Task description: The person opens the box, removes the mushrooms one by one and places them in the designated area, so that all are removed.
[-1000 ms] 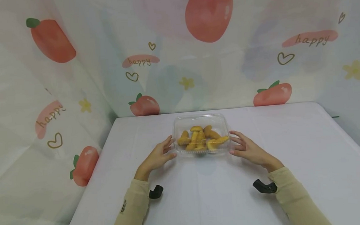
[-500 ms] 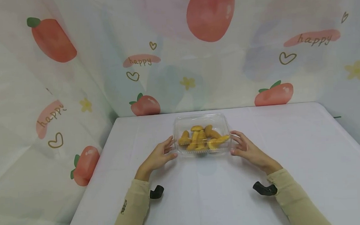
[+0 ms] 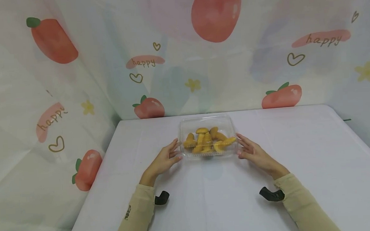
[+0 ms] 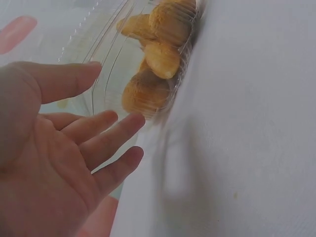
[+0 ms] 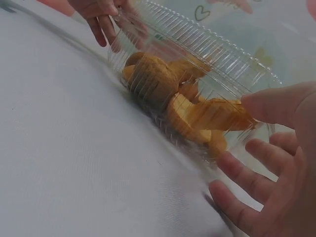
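A clear plastic clamshell box [image 3: 185,124] sits on the white tabletop near the back edge. Inside it lie several yellow-brown mushrooms [image 3: 206,138], visible through the lid. My left hand [image 3: 162,161] is at the box's left side, thumb by the rim and fingers extended and spread, as the left wrist view shows. On the opposite side is my right hand [image 3: 257,156], its thumb [image 5: 271,104] overlapping the box's corner in the right wrist view and its other fingers loosely bent beside the wall. Neither hand's fingers wrap round the box.
White cloth covers the table [image 3: 207,204]. Behind and to the left hangs a pale curtain [image 3: 172,33] printed with peaches, hearts and "happy". A black curved piece [image 3: 272,193] shows at the right wrist, and another black piece [image 3: 162,197] at the left wrist.
The box has shifted very slightly toward the back of the table. Both hands stay beside it, almost unmoved.
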A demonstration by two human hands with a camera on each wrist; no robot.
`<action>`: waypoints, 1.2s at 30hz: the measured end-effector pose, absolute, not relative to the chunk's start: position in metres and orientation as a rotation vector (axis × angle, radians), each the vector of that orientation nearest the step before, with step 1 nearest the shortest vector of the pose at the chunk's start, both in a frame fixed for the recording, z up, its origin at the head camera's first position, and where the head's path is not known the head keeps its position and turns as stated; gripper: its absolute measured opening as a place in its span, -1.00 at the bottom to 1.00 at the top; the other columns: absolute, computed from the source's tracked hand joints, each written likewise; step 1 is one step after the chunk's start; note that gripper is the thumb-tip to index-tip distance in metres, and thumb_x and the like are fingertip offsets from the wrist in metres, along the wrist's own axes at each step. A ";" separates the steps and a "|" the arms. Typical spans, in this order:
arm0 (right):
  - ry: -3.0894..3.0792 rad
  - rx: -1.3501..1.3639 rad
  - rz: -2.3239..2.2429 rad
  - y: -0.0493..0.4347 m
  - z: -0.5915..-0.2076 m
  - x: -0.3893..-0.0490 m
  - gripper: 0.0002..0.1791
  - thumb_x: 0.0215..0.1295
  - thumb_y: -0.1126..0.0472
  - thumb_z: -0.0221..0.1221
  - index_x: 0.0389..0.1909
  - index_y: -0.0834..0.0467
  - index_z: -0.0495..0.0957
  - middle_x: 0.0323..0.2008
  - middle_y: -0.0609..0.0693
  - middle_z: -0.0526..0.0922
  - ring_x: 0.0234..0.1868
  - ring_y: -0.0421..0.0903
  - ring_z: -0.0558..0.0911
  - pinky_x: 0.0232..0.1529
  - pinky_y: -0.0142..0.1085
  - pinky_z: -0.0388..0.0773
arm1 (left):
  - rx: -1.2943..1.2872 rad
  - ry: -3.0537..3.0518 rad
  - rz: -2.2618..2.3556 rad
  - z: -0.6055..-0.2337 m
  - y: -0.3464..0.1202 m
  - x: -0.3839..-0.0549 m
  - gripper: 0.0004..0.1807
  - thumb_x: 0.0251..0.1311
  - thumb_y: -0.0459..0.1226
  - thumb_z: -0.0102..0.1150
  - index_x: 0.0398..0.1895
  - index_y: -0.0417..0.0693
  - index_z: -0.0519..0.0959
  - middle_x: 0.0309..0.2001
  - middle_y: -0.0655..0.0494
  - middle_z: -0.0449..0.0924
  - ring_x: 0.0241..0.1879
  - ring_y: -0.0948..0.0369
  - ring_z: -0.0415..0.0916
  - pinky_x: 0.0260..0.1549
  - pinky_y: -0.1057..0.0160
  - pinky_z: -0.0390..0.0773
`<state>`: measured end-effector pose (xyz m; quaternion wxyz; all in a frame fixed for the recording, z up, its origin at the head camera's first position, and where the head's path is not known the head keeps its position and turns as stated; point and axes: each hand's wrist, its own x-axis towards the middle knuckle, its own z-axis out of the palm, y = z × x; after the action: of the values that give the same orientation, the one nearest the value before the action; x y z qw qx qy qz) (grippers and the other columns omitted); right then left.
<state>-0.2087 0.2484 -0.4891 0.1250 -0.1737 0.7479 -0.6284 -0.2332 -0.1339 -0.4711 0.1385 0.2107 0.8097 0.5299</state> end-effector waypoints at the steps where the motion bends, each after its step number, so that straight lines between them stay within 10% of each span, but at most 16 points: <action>1: 2.190 -0.500 -1.830 0.248 -0.489 -0.209 -0.12 0.47 0.36 0.07 0.61 0.28 -0.25 0.56 0.50 -0.14 0.48 0.55 0.05 0.04 -0.54 0.56 | 0.601 2.350 1.540 -0.471 -0.133 -0.233 -0.16 0.40 -0.45 0.09 0.59 -0.36 -0.13 0.56 -0.34 0.06 0.43 -0.24 0.30 0.41 -0.08 0.35; 11: 2.397 -0.557 -1.748 0.243 -0.489 -0.207 -0.08 0.43 0.37 0.15 0.62 0.23 -0.21 0.56 0.46 -0.07 0.14 0.08 0.62 0.00 -0.57 0.53 | 0.548 2.450 1.597 -0.472 -0.124 -0.231 -0.15 0.36 -0.43 0.13 0.61 -0.29 -0.08 0.63 -0.21 -0.10 0.42 -0.25 0.32 0.37 -0.10 0.38; 29: 2.453 -0.563 -1.722 0.240 -0.490 -0.210 -0.20 0.43 0.40 0.13 0.58 0.34 -0.04 0.53 0.49 0.02 0.21 0.40 0.55 0.00 -0.57 0.56 | 0.577 2.443 1.638 -0.479 -0.130 -0.237 -0.14 0.24 -0.46 0.30 0.56 -0.28 0.11 0.58 -0.24 0.08 0.35 -0.23 0.41 0.30 -0.06 0.46; 36: 2.481 -0.529 -1.754 0.239 -0.493 -0.210 -0.22 0.39 0.37 0.19 0.53 0.41 0.05 0.51 0.49 0.10 0.11 -0.09 0.67 -0.03 -0.58 0.57 | 0.580 2.452 1.615 -0.470 -0.124 -0.232 -0.14 0.24 -0.51 0.26 0.55 -0.39 0.05 0.56 -0.34 0.02 0.33 -0.27 0.41 0.29 -0.13 0.44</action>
<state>-0.2103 0.2387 -0.4925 0.0288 -0.1714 0.8040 -0.5686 -0.2318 -0.1245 -0.4702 0.0742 0.1932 0.8170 0.5382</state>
